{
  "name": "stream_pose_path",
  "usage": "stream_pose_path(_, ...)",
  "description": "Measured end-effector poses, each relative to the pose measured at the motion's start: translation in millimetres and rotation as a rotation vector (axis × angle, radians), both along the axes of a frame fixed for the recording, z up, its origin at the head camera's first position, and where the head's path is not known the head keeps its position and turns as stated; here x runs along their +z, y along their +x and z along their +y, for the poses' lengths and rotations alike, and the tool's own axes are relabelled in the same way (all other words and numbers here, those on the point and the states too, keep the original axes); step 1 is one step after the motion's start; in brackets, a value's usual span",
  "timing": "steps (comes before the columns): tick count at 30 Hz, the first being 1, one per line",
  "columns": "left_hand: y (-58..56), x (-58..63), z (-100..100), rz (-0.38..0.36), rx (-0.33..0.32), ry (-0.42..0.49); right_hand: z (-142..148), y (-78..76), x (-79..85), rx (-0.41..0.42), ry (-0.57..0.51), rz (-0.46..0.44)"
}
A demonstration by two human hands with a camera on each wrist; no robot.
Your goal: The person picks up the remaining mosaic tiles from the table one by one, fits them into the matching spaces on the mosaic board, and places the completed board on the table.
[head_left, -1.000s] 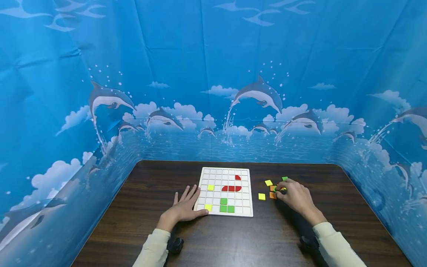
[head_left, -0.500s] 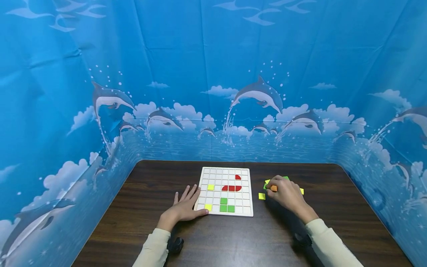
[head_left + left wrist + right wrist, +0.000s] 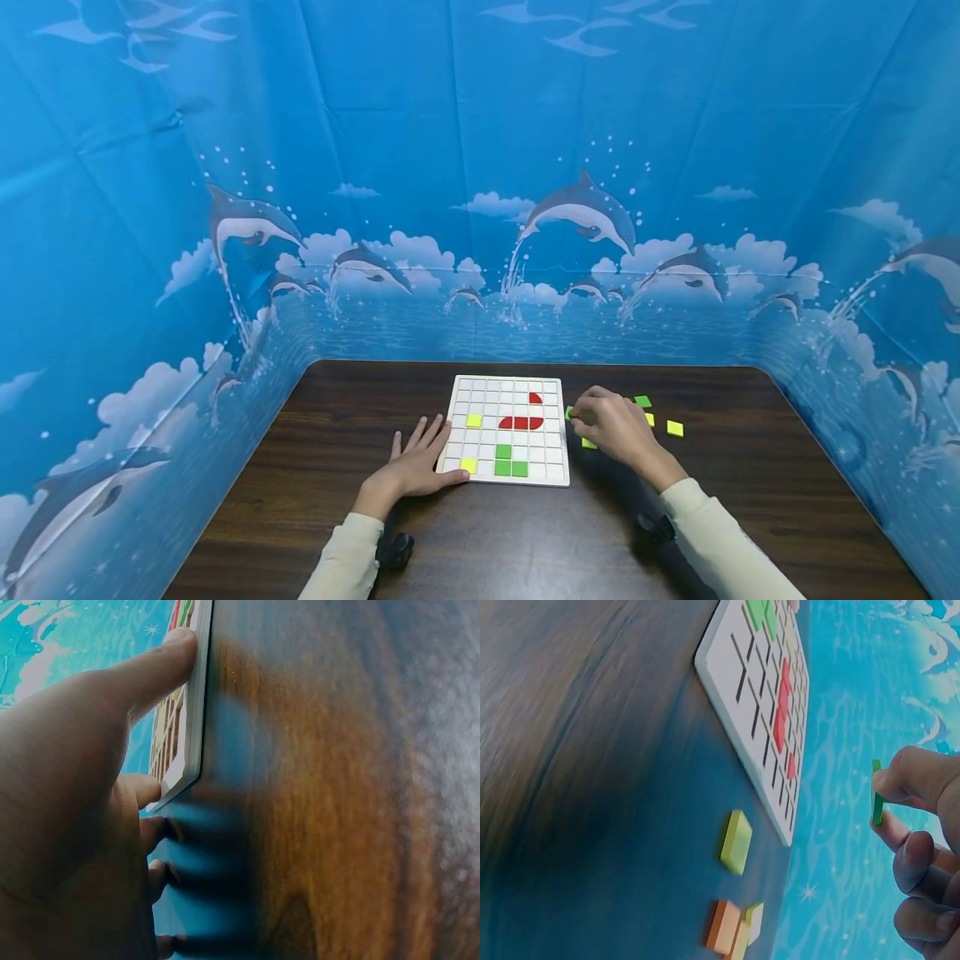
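A white grid board (image 3: 555, 471) lies on the table, bearing several red tiles (image 3: 521, 423), green tiles (image 3: 502, 468) and two yellow tiles (image 3: 474, 421). Along its left edge my left hand (image 3: 408, 475) rests with fingers spread, the thumb on the board's near left corner. My right hand (image 3: 618, 429) is just off the board's right edge. Between its thumb and index finger it pinches a green square tile (image 3: 877, 795), held edge-on and above the table in the right wrist view. A loose yellow tile (image 3: 737, 844) lies beneath, partly hidden by this hand in the head view.
Right of the right hand lie another yellow tile (image 3: 675, 428) and a green tile (image 3: 642, 402). An orange tile (image 3: 724, 927) shows in the right wrist view. The dark wooden table (image 3: 480, 542) ends at a blue dolphin-print curtain (image 3: 405, 325).
My right hand has moved left from the loose tiles toward the board, now with a green tile in its fingertips. My left hand and the board have stayed put.
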State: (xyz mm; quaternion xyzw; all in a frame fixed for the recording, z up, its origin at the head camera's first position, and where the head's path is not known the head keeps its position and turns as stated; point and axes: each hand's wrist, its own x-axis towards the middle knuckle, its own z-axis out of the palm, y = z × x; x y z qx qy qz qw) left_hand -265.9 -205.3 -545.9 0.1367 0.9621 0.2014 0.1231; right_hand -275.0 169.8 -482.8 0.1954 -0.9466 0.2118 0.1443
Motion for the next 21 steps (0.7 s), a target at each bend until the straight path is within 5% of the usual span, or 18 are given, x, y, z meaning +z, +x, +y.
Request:
stream_pose_path(5, 6.8, 13.2, 4, -0.014, 0.002, -0.008, -13, -3.9, 0.8, 0.019, -0.008, -0.018)
stream_pose_path(12, -1.2, 0.5, 1, -0.009, 0.007, 0.003, -31, -8.5, 3.8, 0.045, 0.01, -0.019)
stream_pose_path(21, 4.8, 9.8, 2, -0.021, -0.014, 0.043, -53, -14.9, 0.9, 0.07, 0.021, -0.028)
